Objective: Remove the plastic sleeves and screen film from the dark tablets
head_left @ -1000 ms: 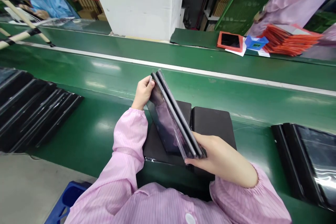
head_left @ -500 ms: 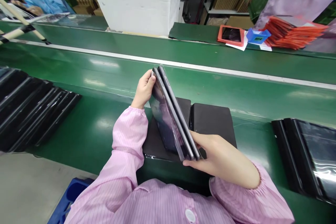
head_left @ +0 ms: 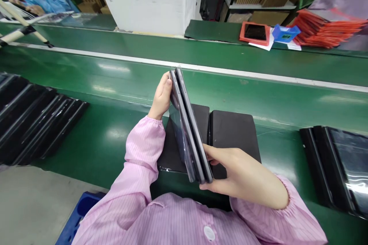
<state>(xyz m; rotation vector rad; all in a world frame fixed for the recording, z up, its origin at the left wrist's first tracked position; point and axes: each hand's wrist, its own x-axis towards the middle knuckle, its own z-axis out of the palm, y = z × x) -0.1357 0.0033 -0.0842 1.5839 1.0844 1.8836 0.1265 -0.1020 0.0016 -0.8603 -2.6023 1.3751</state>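
Observation:
Two thin tablets [head_left: 191,126] stand on edge side by side between my hands, tilted, with grey metal rims facing me. Clear plastic film hangs loose along the left one. My left hand [head_left: 162,95] is closed on their far end, thumb on the near side. At the near end, my right hand [head_left: 230,166] grips them from the right, with its thumb at the lower corner. Beneath and behind lies an open black case [head_left: 234,132], its two panels side by side on the green work surface [head_left: 115,130]; the tablets hide part of its left panel.
Overlapping black tablets [head_left: 37,118] fill the left side, and more cased tablets [head_left: 333,168] lie at right. Across the green belt [head_left: 138,48] are an orange-framed device [head_left: 254,32], a blue holder [head_left: 284,33] and orange sleeves [head_left: 327,28]. A blue stool [head_left: 77,214] stands below.
Both tablets have turned slightly more upright, their near end shifting left and a little lower. My left hand has moved slightly right. The co-worker across the belt has shifted right.

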